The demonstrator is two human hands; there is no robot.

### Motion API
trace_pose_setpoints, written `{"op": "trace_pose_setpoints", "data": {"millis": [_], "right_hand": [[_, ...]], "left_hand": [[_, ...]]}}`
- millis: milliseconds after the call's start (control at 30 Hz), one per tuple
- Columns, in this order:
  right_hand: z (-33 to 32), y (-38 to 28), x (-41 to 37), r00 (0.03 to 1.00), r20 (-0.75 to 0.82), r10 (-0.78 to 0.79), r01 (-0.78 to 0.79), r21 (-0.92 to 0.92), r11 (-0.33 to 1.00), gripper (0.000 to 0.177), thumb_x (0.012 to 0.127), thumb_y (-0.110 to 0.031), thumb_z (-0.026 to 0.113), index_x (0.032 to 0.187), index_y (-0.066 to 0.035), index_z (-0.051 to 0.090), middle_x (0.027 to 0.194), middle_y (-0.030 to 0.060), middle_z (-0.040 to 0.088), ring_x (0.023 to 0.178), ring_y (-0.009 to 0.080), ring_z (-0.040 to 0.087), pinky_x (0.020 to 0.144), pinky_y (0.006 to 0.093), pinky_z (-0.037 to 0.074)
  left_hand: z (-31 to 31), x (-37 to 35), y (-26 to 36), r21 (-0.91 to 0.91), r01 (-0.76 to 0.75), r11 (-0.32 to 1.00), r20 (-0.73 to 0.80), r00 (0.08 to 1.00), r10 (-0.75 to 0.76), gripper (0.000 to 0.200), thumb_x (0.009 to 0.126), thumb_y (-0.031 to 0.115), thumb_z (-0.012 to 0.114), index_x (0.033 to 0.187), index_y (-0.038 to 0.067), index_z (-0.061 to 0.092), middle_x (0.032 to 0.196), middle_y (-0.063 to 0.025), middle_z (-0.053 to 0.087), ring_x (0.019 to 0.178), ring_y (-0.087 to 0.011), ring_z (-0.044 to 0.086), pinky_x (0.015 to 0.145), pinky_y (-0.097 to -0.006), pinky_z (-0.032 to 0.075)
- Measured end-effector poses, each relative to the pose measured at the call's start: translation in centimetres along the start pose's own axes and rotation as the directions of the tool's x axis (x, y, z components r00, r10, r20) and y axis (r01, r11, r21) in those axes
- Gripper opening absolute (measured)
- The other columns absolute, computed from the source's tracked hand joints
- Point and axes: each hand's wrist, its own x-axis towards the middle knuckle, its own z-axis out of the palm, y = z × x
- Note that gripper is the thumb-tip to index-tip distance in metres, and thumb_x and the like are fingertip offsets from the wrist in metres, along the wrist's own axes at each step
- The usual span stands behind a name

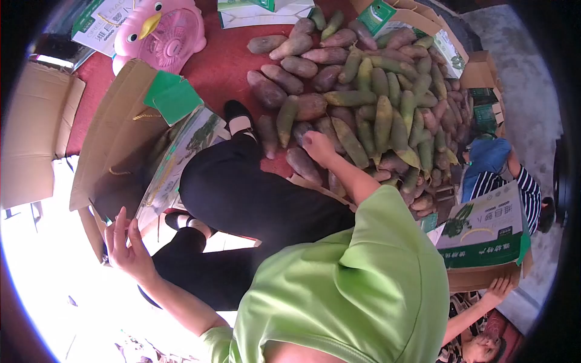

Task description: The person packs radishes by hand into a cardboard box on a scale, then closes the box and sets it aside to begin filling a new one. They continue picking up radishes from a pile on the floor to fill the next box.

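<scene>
My right hand (pixel 319 148) reaches to the near-left edge of a big radish heap (pixel 393 109). Its fingers curl around the end of a dark purplish radish (pixel 302 131); the hand partly hides it. Another reddish radish (pixel 304 166) lies just below that hand. My left hand (pixel 129 249) is beside the lower edge of an open cardboard box (pixel 115 139), its fingers apart. A small dark greenish bit shows by its fingertips, too small to name. The box has a printed side panel (pixel 187 148) and green flaps (pixel 173 97); its inside is mostly in shadow.
A pink bird-faced fan (pixel 160 36) stands at the upper left on the red floor covering (pixel 221 69). More cartons (pixel 266 13) are at the back. On the right, one person (pixel 490 163) bends near a printed box (pixel 484 230), and another person's hand (pixel 499 290) touches that box.
</scene>
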Motion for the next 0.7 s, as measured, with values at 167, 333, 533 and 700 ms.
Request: {"op": "trace_pose_setpoints", "data": {"millis": [167, 333, 533, 700], "right_hand": [[-2.7, -3.7, 0.9, 0.810, -0.473, -0.346, 0.251, -0.254, 0.934, 0.033, 0.071, -0.009, 0.066, 0.104, -0.008, 0.058, 0.103, 0.0150, 0.056, 0.101, 0.0342, 0.052, 0.084, 0.0420, 0.045], [-3.8, -4.8, 7.2, 0.779, -0.519, -0.352, 0.303, -0.180, 0.936, 0.044, 0.067, -0.015, 0.070, 0.108, -0.002, 0.056, 0.101, 0.0181, 0.057, 0.099, 0.0364, 0.053, 0.086, 0.0434, 0.043], [-3.2, -7.3, 9.3, 0.908, -0.388, -0.161, 0.147, -0.064, 0.987, 0.065, 0.066, -0.022, 0.076, 0.124, -0.009, 0.048, 0.123, 0.0178, 0.049, 0.114, 0.0358, 0.047, 0.095, 0.0424, 0.041], [-2.8, -6.1, 11.4, 0.886, -0.409, -0.217, 0.222, -0.035, 0.974, 0.058, 0.061, -0.022, 0.078, 0.110, -0.003, 0.054, 0.101, 0.0213, 0.060, 0.098, 0.0385, 0.057, 0.086, 0.0417, 0.046]], "left_hand": [[0.2, 0.3, 0.2, -0.022, 0.036, 0.999, 0.015, 0.999, -0.036, 0.024, 0.078, 0.000, 0.066, 0.103, 0.002, 0.068, 0.076, -0.0059, 0.057, 0.069, -0.0154, 0.056, 0.060, -0.0281, 0.047], [0.4, 0.8, 0.5, -0.029, 0.083, 0.996, 0.025, 0.996, -0.082, 0.029, 0.070, 0.007, 0.073, 0.099, 0.006, 0.069, 0.081, -0.0079, 0.062, 0.073, -0.0211, 0.060, 0.067, -0.0324, 0.048], [-0.3, 1.1, 0.6, -0.075, 0.044, 0.996, -0.014, 0.999, -0.045, 0.032, 0.066, 0.016, 0.075, 0.095, 0.004, 0.068, 0.074, -0.0069, 0.059, 0.069, -0.0250, 0.057, 0.064, -0.0355, 0.045], [-0.4, 1.2, 0.5, -0.025, 0.023, 0.999, 0.002, 1.000, -0.023, 0.030, 0.067, 0.020, 0.075, 0.093, 0.007, 0.068, 0.074, -0.0041, 0.058, 0.070, -0.0232, 0.057, 0.064, -0.0360, 0.046]]}}
